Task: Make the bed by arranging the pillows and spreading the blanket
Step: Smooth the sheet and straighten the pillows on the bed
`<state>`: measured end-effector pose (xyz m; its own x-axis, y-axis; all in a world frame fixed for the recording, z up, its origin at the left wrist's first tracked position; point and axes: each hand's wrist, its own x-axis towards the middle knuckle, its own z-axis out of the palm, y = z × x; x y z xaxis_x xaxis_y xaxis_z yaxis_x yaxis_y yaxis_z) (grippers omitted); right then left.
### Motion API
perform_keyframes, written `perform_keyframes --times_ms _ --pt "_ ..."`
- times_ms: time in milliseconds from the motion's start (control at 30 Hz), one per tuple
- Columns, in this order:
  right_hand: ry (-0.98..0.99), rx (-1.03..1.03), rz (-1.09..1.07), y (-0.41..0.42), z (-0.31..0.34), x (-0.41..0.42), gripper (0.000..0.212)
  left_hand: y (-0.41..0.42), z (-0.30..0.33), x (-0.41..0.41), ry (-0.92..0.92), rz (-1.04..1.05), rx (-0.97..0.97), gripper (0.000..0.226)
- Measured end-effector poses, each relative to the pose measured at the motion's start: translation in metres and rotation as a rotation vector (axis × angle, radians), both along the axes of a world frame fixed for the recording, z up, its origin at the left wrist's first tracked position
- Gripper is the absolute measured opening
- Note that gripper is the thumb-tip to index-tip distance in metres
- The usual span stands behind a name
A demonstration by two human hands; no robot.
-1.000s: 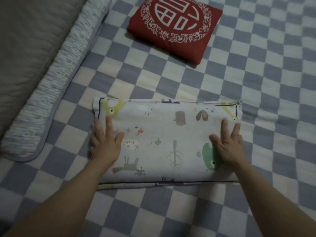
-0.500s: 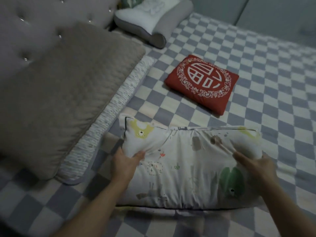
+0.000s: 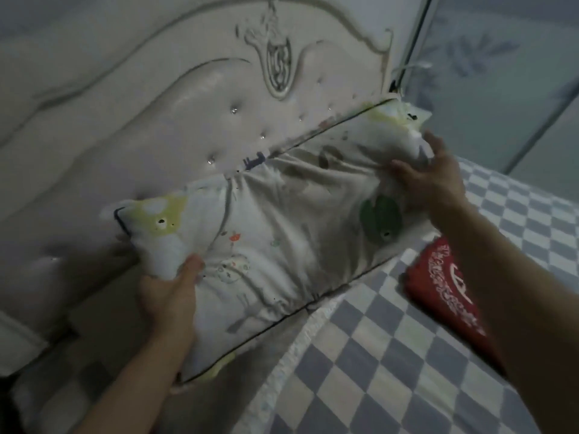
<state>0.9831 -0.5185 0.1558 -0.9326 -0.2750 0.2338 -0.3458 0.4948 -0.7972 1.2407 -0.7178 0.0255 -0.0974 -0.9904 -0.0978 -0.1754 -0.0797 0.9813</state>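
A white pillow (image 3: 282, 233) printed with small cartoon animals hangs in the air in front of the headboard, tilted with its right end higher. My left hand (image 3: 169, 292) grips its lower left end, thumb on the front. My right hand (image 3: 429, 180) grips the upper right end, bunching the cover. A folded red blanket (image 3: 445, 296) with a white ornament lies on the checked sheet (image 3: 376, 364), partly hidden behind my right forearm.
A tufted cream headboard (image 3: 194, 98) with a carved crest fills the upper left. A grey-brown pillow (image 3: 103, 339) lies below the lifted one, beside a white knitted strip. A pale wall or wardrobe panel (image 3: 501, 83) stands at the right.
Both hands went from pressing flat on the pillow to gripping its ends. The pillow has been lifted off the sheet and carried up toward the headboard; the view swung upward.
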Motion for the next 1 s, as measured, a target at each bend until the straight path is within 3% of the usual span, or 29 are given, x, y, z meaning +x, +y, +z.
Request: perform_keyframes --times_ms 67,133,200,233,333,400,467,567,667,767,833,900,1000 --pt "-0.053 0.19 0.019 -0.039 -0.017 -0.018 0.072 -0.031 -0.016 -0.009 -0.105 -0.108 0.071 0.059" --pt "-0.043 0.39 0.076 -0.062 -0.056 -0.016 0.07 -0.051 -0.033 -0.01 -0.338 -0.166 0.103 0.088" --pt "-0.042 0.487 0.111 -0.066 -0.102 0.004 0.066 -0.054 -0.041 -0.011 -0.621 -0.145 -0.094 0.092" --pt "-0.064 0.527 0.091 -0.062 -0.129 0.013 0.064 -0.045 -0.043 -0.018 -0.661 -0.171 -0.266 0.084" --pt "-0.211 0.552 -0.023 -0.036 -0.199 0.034 0.061 0.015 -0.053 -0.058 -0.494 -0.484 -0.799 0.059" --pt "-0.305 0.524 -0.086 -0.01 -0.242 0.042 0.06 0.069 -0.084 -0.083 -0.456 -0.773 -1.017 0.048" --pt "-0.384 0.544 -0.11 0.028 -0.287 0.049 0.059 0.116 -0.125 -0.1 -0.523 -1.093 -1.088 0.048" --pt "-0.515 0.661 -0.249 0.139 -0.361 0.08 0.059 0.182 -0.206 -0.109 -0.634 -1.359 -1.138 0.049" --pt "-0.585 0.769 -0.633 0.289 -0.408 0.176 0.062 0.236 -0.274 -0.057 -0.808 -1.5 -1.177 0.06" --pt "-0.738 0.815 -0.951 0.4 -0.415 0.309 0.077 0.282 -0.304 0.015 -0.73 -1.674 -1.204 0.063" --pt "-0.821 0.767 -1.109 0.422 -0.405 0.359 0.081 0.291 -0.297 0.04 -0.717 -1.81 -1.242 0.062" --pt "-0.801 0.726 -1.237 0.42 -0.393 0.357 0.078 0.295 -0.286 0.045 -0.642 -1.879 -1.295 0.055" --pt "-0.559 0.622 -1.167 0.398 -0.383 0.289 0.068 0.312 -0.262 0.005 -0.483 -1.75 -1.263 0.031"
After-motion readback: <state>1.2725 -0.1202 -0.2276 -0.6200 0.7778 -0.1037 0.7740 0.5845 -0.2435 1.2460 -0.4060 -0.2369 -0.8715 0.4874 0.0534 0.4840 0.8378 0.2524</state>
